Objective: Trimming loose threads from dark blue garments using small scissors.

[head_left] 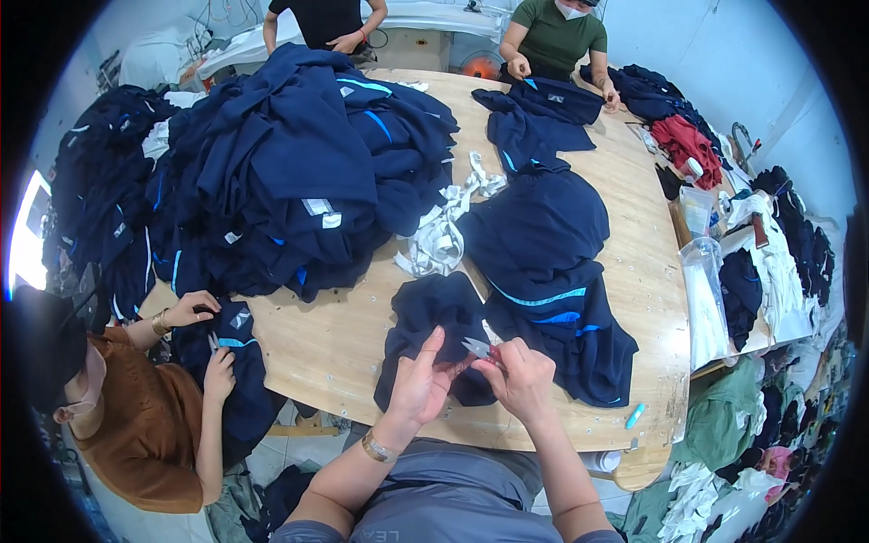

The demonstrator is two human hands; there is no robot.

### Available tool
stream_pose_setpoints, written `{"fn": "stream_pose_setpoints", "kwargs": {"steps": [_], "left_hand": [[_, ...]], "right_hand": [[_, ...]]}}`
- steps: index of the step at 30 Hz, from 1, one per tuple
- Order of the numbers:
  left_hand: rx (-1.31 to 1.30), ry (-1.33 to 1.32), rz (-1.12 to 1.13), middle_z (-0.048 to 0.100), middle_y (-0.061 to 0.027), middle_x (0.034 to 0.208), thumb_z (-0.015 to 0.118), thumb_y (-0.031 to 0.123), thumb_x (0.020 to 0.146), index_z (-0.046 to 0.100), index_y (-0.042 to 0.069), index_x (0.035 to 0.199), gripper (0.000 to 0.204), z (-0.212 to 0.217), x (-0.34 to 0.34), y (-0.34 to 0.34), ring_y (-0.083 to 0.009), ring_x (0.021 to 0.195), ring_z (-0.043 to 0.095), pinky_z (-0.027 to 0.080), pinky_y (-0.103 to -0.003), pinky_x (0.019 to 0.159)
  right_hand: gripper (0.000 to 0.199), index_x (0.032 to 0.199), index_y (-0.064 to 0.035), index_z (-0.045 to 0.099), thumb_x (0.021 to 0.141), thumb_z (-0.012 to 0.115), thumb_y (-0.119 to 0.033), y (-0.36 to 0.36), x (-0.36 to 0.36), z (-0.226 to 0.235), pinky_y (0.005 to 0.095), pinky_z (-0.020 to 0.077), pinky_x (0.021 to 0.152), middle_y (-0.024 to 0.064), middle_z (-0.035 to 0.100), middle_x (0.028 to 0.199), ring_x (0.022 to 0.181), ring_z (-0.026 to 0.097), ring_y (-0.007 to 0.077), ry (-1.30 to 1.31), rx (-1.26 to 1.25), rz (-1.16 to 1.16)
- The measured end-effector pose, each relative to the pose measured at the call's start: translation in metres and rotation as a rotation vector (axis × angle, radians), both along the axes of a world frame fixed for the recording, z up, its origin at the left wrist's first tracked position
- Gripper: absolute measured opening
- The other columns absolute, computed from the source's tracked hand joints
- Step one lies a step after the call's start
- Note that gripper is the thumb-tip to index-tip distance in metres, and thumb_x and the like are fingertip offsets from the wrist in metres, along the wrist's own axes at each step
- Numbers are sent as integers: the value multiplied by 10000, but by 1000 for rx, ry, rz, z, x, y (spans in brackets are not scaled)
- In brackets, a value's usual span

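My right hand [518, 378] is closed around small thread snips [477, 348] with a reddish handle; their metal blades point up and to the left. Close beside the snips is my left hand [424, 378], its thumb raised apart from the fingers, which reach toward the handle. No garment shows pinched in it. Beneath both hands a dark navy garment [434, 312] lies bunched on the table, partly hidden by them. Just right of it spreads another navy garment [566, 339] with light blue trim.
A large navy garment heap [272, 163] fills the table's left side. White fabric strips [439, 237] lie mid-table, and a turquoise marker-like object [635, 415] near the right front edge. Co-workers handle garments at left [145, 416] and far side [561, 41]; another person [326, 23] stands behind the heap.
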State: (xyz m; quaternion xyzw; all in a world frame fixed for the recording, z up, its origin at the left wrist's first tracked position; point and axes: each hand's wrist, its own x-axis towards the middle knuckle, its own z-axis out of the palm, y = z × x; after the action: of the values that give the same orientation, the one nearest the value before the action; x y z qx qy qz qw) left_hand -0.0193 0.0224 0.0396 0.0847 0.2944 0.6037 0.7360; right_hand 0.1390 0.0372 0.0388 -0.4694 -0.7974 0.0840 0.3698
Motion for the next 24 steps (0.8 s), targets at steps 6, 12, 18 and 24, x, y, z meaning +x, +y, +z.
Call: {"fn": "stream_pose_setpoints", "kwargs": {"steps": [6,12,18,24], "left_hand": [[45,52,14,624,-73,1015,510,182,935,581,29,1056,208,-7,3,-3,-173,930,602,501,-319,824],[28,28,3,622,-87,1025,486,207,946,573,16,1063,241,1,3,-2,-194,947,600,494,-371,870],[27,-152,-29,613,-118,1060,444,197,954,570,-16,1069,273,2,1,2,-217,965,598,478,-390,907],[279,-102,-64,609,-125,1070,379,165,959,550,-10,1094,279,-28,-4,-3,-207,1002,583,452,-358,925]], "right_hand": [[308,719,-69,550,709,725,-322,5,-2,8,305,364,445,47,478,614,476,493,210,-127,75,-9],[242,724,-47,544,759,698,-230,6,-1,1,268,366,462,62,507,623,477,483,201,35,-8,-26],[311,765,-23,499,723,762,-184,-5,-11,-2,195,285,435,-45,420,572,506,350,21,751,-446,-6],[188,805,-2,576,749,720,-108,-11,-38,5,226,338,423,25,507,552,465,413,51,549,-333,-15]]}}
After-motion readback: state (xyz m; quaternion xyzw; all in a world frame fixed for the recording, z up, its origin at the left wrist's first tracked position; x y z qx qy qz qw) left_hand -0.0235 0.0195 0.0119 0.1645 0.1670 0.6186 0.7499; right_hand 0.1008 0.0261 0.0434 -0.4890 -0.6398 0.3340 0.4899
